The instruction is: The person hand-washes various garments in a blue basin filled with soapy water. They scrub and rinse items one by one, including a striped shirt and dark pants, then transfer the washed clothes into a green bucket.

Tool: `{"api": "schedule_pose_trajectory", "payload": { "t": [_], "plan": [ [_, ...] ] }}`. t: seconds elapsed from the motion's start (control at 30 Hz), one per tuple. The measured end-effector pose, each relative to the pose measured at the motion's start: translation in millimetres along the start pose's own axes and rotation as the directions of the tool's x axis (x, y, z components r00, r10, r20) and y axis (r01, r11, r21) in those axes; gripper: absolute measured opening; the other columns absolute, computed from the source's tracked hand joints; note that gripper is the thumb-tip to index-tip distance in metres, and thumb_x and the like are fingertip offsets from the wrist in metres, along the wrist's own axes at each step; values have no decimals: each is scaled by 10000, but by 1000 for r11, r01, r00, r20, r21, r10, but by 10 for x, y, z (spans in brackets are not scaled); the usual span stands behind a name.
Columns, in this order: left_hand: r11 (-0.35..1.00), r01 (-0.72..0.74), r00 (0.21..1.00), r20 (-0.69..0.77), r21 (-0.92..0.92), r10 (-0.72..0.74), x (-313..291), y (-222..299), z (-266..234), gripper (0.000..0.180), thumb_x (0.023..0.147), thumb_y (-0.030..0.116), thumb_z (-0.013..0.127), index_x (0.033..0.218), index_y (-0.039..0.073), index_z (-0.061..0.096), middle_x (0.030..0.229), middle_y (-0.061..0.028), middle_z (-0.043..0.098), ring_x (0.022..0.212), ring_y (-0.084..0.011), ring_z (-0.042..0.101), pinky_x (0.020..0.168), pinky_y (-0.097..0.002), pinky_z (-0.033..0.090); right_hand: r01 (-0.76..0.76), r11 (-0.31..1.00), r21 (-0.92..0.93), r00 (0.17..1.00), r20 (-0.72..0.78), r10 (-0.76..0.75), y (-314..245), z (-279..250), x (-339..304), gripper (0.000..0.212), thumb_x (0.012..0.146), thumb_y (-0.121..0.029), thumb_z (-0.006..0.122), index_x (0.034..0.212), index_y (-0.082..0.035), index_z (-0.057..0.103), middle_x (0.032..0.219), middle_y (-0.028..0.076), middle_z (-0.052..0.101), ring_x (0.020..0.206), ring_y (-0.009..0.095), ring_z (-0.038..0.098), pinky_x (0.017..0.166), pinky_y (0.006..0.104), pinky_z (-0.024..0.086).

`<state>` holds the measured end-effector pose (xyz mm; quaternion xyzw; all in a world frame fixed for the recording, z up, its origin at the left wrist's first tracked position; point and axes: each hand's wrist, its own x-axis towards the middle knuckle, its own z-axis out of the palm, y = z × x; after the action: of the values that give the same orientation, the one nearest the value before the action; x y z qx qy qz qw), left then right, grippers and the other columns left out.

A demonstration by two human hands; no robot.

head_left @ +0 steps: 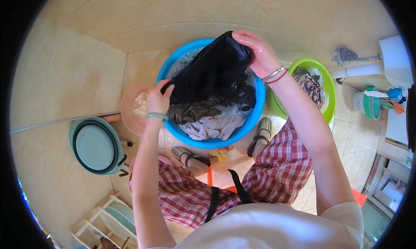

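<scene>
Between my two hands a wet black garment [212, 69] is stretched out over a large blue basin [162, 75]. My left hand [159, 97], with a green bangle at the wrist, is closed on its lower left edge. Higher up, my right hand [259, 54] pinches its upper right corner; a silver bracelet and a red cord circle that wrist. The garment's lower part hangs down to the other wet laundry. In the basin lie dark brown cloth [190, 112] and a pale grey-lilac cloth [214, 126], among soapy suds [182, 62]. The black fabric hides much of the basin's middle.
A lime-green basin [332, 97] with patterned clothes stands to the right, a pink basin [130, 114] with cream cloth to the left. A grey-green collapsible basin [96, 147] leans by the left wall. At right are a white pipe [359, 71] and a small bucket [366, 105].
</scene>
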<state>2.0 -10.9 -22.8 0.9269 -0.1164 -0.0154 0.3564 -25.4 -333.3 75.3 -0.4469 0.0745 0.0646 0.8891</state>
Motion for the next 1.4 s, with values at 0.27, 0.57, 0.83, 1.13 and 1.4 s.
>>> {"api": "schedule_pose_trajectory", "payload": {
  "t": [0.27, 0.57, 0.83, 1.13, 1.4],
  "plan": [
    [966, 236, 966, 81, 109, -245, 18, 215, -68, 229, 868, 290, 670, 962, 81, 692, 746, -102, 623, 725, -213, 593, 723, -316, 463, -8, 998, -65, 994, -113, 0, 8, 28, -6, 216, 847, -97, 682, 1042, -7, 656, 928, 36, 675, 861, 132, 632, 769, 263, 505],
    [745, 284, 948, 294, -603, -123, 353, 1076, -252, 332, 898, 351, 655, 948, 24, 689, 823, 36, 623, 751, -49, 525, 651, -201, 400, 331, 37, -943, 896, 301, -326, 606, 55, -80, 764, 670, -292, 801, 1332, -122, 459, 1303, 160, 506, 1207, 400, 464, 997, 426, 415],
    [510, 292, 956, 247, -809, -156, 292, 879, 149, 376, 901, 284, 632, 1141, -2, 590, 1113, -130, 621, 965, -243, 623, 872, -354, 504, -142, 856, -497, 984, -161, 70, 425, 84, -48, 275, 906, -284, 606, 937, -19, 677, 852, 61, 685, 779, 119, 640, 658, 267, 506],
    [845, 231, 949, 304, -483, -85, -308, -378, 931, 150, 938, 187, 590, 982, 50, 633, 938, -85, 691, 917, -179, 633, 853, -285, 467, -193, 981, -27, 967, -175, 185, 367, -253, -22, 358, 962, -374, 509, 1080, -51, 610, 970, 57, 664, 843, 165, 637, 697, 336, 533],
    [847, 198, 961, 268, -494, -68, -67, -256, 694, 144, 940, 147, 559, 972, 28, 633, 857, -90, 690, 797, -162, 651, 754, -282, 497, -373, 247, -894, 928, -366, 75, 1090, -1059, 121, 498, 874, -425, 601, 983, 60, 617, 795, 148, 660, 669, 229, 650, 611, 331, 531]
  ]
}}
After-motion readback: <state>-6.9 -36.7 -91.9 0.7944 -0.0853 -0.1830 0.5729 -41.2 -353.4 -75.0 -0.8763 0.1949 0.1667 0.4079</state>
